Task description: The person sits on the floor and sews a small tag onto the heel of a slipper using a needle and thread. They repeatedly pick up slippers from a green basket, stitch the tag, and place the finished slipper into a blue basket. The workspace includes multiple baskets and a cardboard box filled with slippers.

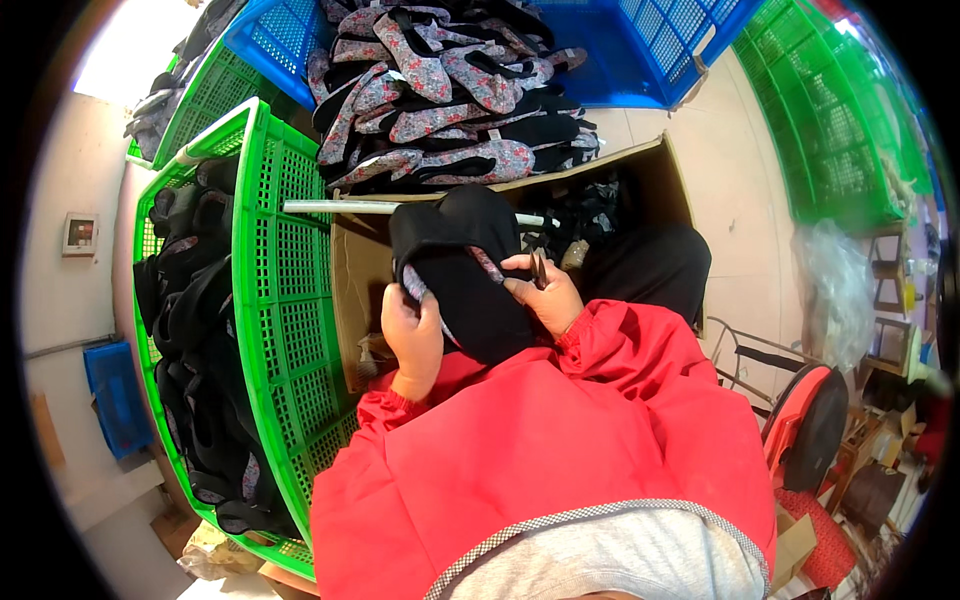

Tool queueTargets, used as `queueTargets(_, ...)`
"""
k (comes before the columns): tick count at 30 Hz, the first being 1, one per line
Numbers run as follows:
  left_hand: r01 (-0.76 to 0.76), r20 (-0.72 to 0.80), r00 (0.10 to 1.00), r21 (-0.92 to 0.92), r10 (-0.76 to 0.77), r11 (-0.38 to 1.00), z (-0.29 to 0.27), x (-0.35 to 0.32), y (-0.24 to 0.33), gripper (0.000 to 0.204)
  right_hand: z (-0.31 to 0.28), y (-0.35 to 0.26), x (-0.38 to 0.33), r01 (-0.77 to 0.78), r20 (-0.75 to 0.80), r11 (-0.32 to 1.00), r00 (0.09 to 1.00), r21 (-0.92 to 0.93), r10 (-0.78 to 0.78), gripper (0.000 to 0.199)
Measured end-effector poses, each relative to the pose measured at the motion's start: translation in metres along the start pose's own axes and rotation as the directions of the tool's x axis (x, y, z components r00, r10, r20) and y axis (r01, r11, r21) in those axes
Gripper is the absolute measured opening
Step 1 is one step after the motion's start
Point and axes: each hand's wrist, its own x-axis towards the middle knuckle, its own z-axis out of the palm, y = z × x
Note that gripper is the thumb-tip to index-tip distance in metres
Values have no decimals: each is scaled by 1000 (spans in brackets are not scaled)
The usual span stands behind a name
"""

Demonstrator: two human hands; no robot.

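Observation:
A pair of black cloth shoes point(470, 290), their floral lining showing at the openings, is spread between my hands with the rounded toes pointing away from me. My left hand point(412, 338) pinches the left edge by the lining. On the right edge, my right hand point(548, 297) grips the cloth with thumb and fingers. Dark thread snips point(539, 268) stick up from the same hand, points away from me; their handles are hidden in the palm. Below the shoes, a red sleeved apron point(540, 450) covers my front.
Beyond my hands stands an open cardboard carton point(675, 185) with dark scraps inside and a pale rod point(340, 207) across it. Floral-lined shoes point(430, 130) are heaped behind it, by a blue crate point(640, 50). A green crate point(285, 300) of black shoes stands close on my left.

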Motion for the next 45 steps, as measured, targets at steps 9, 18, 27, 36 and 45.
queueTargets(9,507,101,836,-516,-539,690,-15,-43,26,14,-40,8,-33,-134,205,991,970,18,127,55)
queueTargets(18,-469,144,882,346,449,813,-30,-23,70,38,-45,13,-33,-100,109,994,989,-33,103,49)
queueTargets(27,-618,464,743,199,482,761,24,-12,91,27,-38,8,-37,-92,167,980,984,177,62,46)
queueTargets(36,-624,491,735,220,467,750,36,-7,101,14,-41,12,-33,-66,144,998,988,19,63,47)
queueTargets(45,-598,480,738,139,474,790,44,0,98,18,-46,11,-31,-81,112,990,989,-119,95,46)
